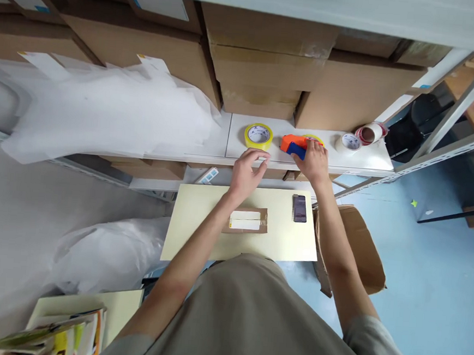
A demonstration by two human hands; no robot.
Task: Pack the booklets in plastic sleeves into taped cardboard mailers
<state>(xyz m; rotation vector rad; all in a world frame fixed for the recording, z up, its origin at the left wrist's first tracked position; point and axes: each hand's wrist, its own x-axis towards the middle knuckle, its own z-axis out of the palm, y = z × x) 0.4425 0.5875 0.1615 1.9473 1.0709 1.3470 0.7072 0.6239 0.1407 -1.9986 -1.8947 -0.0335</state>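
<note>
My right hand (315, 160) reaches onto the white shelf (232, 139) and closes on an orange and blue tape dispenser (293, 145), which lies in front of a yellow tape roll (314, 138). My left hand (249, 168) hovers at the shelf's front edge with its fingers loosely apart and nothing in them, just below another yellow tape roll (259, 135). Beneath my arms a small brown taped parcel (247, 220) with a white label lies on a pale table (201, 218).
A dark phone (299, 208) lies on the table to the right of the parcel. A white tape roll (348, 142) and a red-edged roll (370, 133) sit further right on the shelf. Cardboard boxes (266, 65) fill the shelf behind. White wrapping sheets (103, 107) lie left; an open carton (363, 247) stands right.
</note>
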